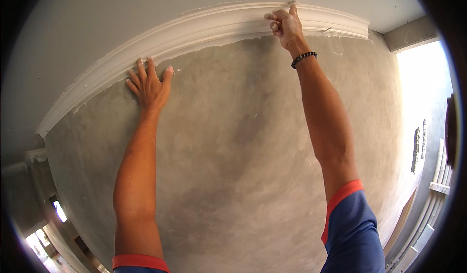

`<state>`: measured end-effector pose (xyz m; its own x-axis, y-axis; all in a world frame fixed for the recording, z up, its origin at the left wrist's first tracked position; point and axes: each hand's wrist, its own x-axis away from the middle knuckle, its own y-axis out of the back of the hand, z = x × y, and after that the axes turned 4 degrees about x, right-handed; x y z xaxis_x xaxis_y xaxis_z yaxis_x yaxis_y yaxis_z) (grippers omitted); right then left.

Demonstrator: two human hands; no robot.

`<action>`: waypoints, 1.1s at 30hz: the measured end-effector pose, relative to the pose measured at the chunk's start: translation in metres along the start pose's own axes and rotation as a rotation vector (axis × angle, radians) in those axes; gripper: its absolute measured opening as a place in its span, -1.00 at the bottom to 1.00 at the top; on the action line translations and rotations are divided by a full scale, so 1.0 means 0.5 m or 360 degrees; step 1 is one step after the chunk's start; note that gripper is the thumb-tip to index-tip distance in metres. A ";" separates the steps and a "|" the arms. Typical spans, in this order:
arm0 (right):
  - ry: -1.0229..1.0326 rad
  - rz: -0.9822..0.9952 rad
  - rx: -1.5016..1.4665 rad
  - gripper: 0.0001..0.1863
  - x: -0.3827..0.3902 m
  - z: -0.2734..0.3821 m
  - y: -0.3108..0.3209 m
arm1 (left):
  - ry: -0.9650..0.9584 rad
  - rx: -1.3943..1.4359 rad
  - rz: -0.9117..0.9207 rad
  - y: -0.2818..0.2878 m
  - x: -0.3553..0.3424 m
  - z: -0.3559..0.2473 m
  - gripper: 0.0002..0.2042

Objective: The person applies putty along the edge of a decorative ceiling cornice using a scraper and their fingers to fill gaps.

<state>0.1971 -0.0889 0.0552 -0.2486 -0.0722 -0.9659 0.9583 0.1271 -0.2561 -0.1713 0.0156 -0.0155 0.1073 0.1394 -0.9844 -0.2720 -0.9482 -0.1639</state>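
Observation:
A white moulded cornice (219, 28) runs along the join between the wall and ceiling, bowed by the lens. My left hand (152, 87) is open, fingers spread, palm toward the grey wall. Its fingertips, smudged white, rest at the cornice's lower edge. Higher and to the right, my right hand (289, 29) reaches one digit up to the cornice's top edge. White paste (293, 3) sits at that tip. The other fingers are bent, apart and white-coated, with no tool in them. A dark bead bracelet (304, 59) circles my right wrist.
The grey rendered wall (233, 151) fills the middle under the pale ceiling (146, 5). A small nail-like piece (328, 29) sticks out of the cornice near its right end. A beam (411, 33) crosses above a bright opening at right. Several white pipes (428, 214) run along the right side.

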 end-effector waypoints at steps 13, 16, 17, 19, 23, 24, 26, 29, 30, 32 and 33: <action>-0.0143 0.0031 0.1039 -0.21 0.054 -0.044 -0.213 | -0.0164 0.0474 -0.0147 -0.011 -0.009 0.041 -0.22; -0.0119 -0.0011 0.1193 -0.56 0.087 -0.072 -0.326 | -0.0173 0.1053 -0.0162 0.006 0.011 0.073 -0.24; -0.0016 0.0008 0.1360 -0.65 0.084 -0.085 -0.344 | -0.0200 0.1062 -0.0208 0.019 0.020 0.085 -0.26; 0.0174 0.0147 0.1670 -0.71 0.074 -0.116 -0.385 | -0.0253 0.1084 -0.0298 0.043 0.059 0.123 -0.29; 0.0265 0.0393 0.1981 -0.79 0.049 -0.171 -0.484 | -0.0338 0.0686 -0.0331 0.097 0.157 0.298 -0.32; 0.0216 0.0389 0.1858 -0.83 0.059 -0.177 -0.521 | -0.0282 0.0580 -0.0318 0.109 0.184 0.351 -0.32; -0.0055 0.0242 0.1096 -0.63 0.104 -0.168 -0.618 | -0.0200 0.0573 -0.0305 0.111 0.236 0.426 -0.32; 0.0383 0.0675 0.1073 -0.70 0.071 -0.218 -0.663 | -0.0202 0.0809 -0.0314 0.104 0.258 0.476 -0.33; 0.0481 0.0687 0.1383 -0.70 0.070 -0.236 -0.692 | -0.0220 0.0812 -0.0309 0.103 0.256 0.472 -0.33; 0.0689 0.0710 0.2001 -0.71 0.089 -0.251 -0.772 | -0.0239 0.0828 -0.0323 0.100 0.260 0.471 -0.35; 0.1160 0.0774 0.2465 -0.82 0.087 -0.265 -0.796 | -0.0251 0.0843 -0.0343 0.100 0.261 0.473 -0.36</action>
<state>-0.2140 -0.0115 0.1100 0.4767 0.1498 -0.8662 0.0942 -0.9884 -0.1192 -0.3969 0.0540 -0.1671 0.0806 0.3919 -0.9165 -0.7046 -0.6279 -0.3305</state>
